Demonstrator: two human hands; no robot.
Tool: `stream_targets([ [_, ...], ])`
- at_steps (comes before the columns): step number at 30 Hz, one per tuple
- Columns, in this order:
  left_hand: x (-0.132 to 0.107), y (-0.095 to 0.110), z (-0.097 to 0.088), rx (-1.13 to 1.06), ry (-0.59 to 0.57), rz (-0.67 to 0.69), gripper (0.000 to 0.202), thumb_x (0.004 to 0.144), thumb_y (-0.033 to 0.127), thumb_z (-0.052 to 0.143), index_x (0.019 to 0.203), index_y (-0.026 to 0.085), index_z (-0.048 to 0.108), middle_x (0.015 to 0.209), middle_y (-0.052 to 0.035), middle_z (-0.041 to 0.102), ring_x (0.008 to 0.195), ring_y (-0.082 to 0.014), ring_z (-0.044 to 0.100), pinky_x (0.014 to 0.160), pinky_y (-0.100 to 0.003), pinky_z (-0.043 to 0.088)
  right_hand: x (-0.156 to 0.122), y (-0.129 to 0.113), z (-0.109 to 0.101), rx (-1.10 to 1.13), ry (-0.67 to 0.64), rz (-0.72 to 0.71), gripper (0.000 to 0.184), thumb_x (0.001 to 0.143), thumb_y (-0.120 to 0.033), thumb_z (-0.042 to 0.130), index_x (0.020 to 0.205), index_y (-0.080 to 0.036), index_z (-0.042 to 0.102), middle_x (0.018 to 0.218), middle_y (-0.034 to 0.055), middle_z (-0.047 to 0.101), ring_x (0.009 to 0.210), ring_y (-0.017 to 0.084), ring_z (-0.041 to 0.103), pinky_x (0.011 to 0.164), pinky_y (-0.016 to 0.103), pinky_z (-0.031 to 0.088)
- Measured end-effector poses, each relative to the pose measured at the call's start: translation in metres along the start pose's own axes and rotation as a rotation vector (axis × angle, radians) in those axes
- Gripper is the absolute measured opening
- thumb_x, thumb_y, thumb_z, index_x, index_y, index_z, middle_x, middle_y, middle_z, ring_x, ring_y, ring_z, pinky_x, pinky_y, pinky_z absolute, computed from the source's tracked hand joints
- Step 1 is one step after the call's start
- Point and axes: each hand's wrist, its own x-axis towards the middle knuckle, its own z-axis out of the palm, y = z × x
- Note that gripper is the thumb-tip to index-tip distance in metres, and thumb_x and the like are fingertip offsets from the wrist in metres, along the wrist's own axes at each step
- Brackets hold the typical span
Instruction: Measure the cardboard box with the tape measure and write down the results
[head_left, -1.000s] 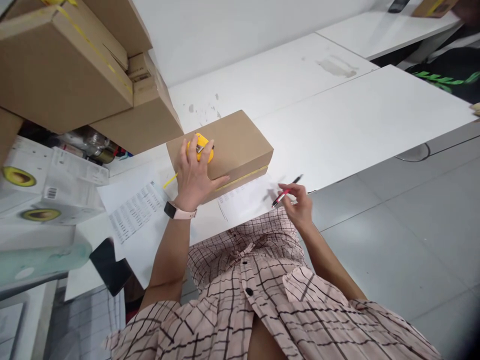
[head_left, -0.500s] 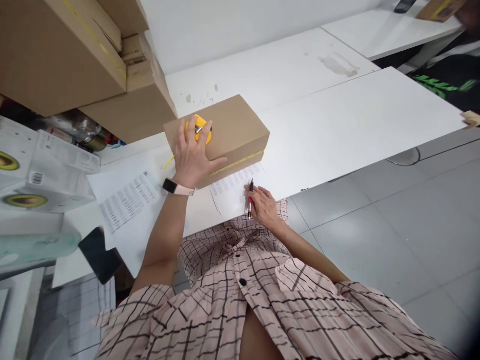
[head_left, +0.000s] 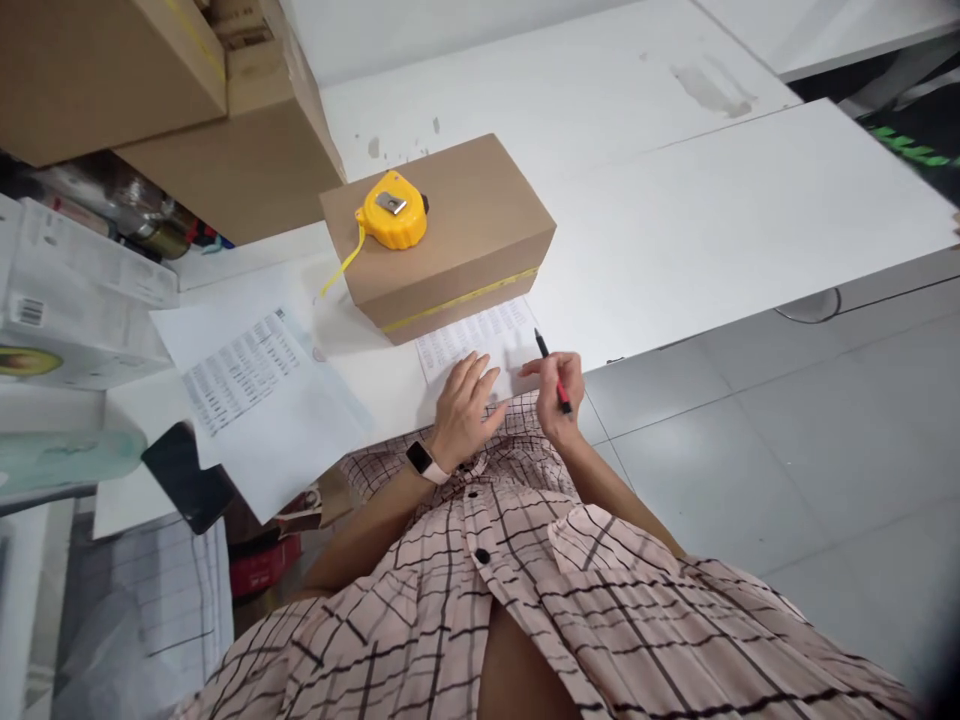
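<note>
So, pen inside right grip, paper under left grip.

White tabletop carries a box, printed sheets and cartons

The white table is built of boards meeting at a straight seam, with greyish stains toward its far side. A brown cardboard box sits on it, set at a slant. A printed sheet lies at the box's near side; whether it runs underneath cannot be told. Left of the box, overlapping printed papers reach past the front edge, as does a black phone-like slab touching them. Farther left stands a white avocado-printed carton, and behind the papers a large brown carton
</note>
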Motion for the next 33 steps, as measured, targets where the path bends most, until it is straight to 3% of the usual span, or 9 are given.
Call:
stream_targets([
  [3,-0.007,0.002,0.02,0.078,-0.198,-0.035,0.069,0.093,0.039,0.063,0.151,0.007,0.042,0.166,-0.0234,0.033,0.157,-0.037,0.024,0.127,-0.059,0.023,0.02,-0.012,0.001,0.242,-0.169,0.083,0.057,0.101,-0.068,0.03,0.125,-0.024,0.056,0.094,0.0082,0.076,0.088,0.021,0.073,0.083,0.04,0.059],
  [5,-0.002,0.0,0.021,0.139,-0.26,-0.037,0.071,0.093,0.036,0.064,0.153,0.006,0.039,0.167,-0.0235,0.031,0.157,-0.0375,0.024,0.127,-0.058,0.02,0.036,-0.012,0.006,0.314,-0.318,0.132,0.059,0.096,-0.072,0.042,0.124,-0.024,0.061,0.101,0.0088,0.076,0.095,0.021,0.073,0.087,0.041,0.059],
  [7,0.005,0.0,0.019,0.177,-0.274,-0.037,0.066,0.094,0.033,0.063,0.151,0.006,0.043,0.165,-0.023,0.035,0.155,-0.0378,0.03,0.127,-0.056,0.021,0.048,-0.009,0.013,0.309,-0.384,0.17,0.049,0.088,-0.065,0.064,0.112,-0.023,0.067,0.096,0.0064,0.074,0.092,0.02,0.071,0.086,0.039,0.059],
  [9,0.01,0.001,0.017,0.198,-0.269,-0.042,0.063,0.094,0.031,0.062,0.15,0.006,0.045,0.163,-0.023,0.038,0.152,-0.0382,0.034,0.125,-0.056,0.024,0.056,-0.003,0.021,0.26,-0.367,0.152,0.036,0.082,-0.054,0.076,0.096,-0.022,0.067,0.085,0.0024,0.07,0.08,0.016,0.067,0.078,0.035,0.057],
  [12,0.012,0.003,0.019,0.212,-0.26,-0.053,0.063,0.095,0.029,0.061,0.152,0.007,0.044,0.164,-0.0231,0.037,0.151,-0.0383,0.036,0.124,-0.057,0.025,0.062,0.003,0.031,0.167,-0.314,0.071,0.028,0.086,-0.048,0.071,0.082,-0.023,0.058,0.074,-0.0021,0.058,0.068,0.012,0.054,0.065,0.03,0.05],
  [16,0.011,0.002,0.023,0.222,-0.248,-0.055,0.064,0.096,0.028,0.059,0.154,0.009,0.042,0.166,-0.0208,0.034,0.151,-0.037,0.035,0.124,-0.056,0.025,0.067,0.004,0.036,0.133,-0.368,0.035,0.025,0.09,-0.045,0.066,0.088,-0.023,0.055,0.078,-0.0024,0.056,0.067,0.011,0.048,0.063,0.03,0.044],
  [24,0.007,0.001,0.024,0.248,-0.23,-0.038,0.063,0.094,0.012,0.051,0.156,0.01,0.04,0.167,-0.0192,0.032,0.152,-0.0359,0.034,0.124,-0.056,0.026,0.076,0.003,0.04,0.054,-0.34,0.016,0.03,0.087,-0.035,0.065,0.069,-0.025,0.044,0.061,-0.0054,0.042,0.058,0.011,0.038,0.057,0.03,0.035],
  [33,0.007,0.001,0.025,0.309,-0.243,-0.032,0.061,0.096,0.015,0.049,0.156,0.011,0.04,0.166,-0.0179,0.034,0.151,-0.0352,0.035,0.124,-0.054,0.027,0.074,0.007,0.041,0.049,-0.347,-0.012,0.027,0.088,-0.03,0.065,0.07,-0.024,0.046,0.059,-0.0061,0.042,0.056,0.011,0.038,0.056,0.03,0.03],
])
